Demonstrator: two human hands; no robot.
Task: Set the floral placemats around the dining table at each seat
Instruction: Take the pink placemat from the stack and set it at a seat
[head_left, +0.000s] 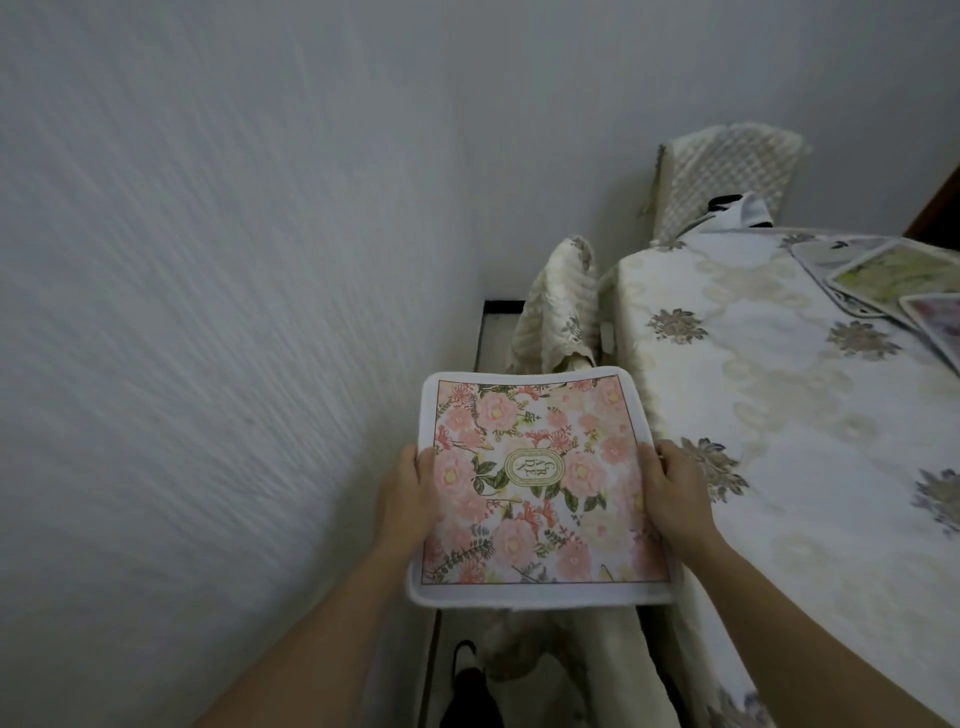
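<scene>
I hold a pink floral placemat (540, 488) with a white border flat in the air, just left of the dining table (769, 415). My left hand (413, 499) grips its left edge with the thumb on top. Its right edge is gripped by my right hand (672, 493) in the same way. The table wears a cream cloth with grey flower motifs. Several other placemats (893, 286) lie overlapping at the table's far right.
A white textured wall (208, 312) runs close along the left, leaving a narrow gap beside the table. Two chairs with cream covers stand at the table: one (563, 306) ahead in the gap, another (727, 176) at the far end.
</scene>
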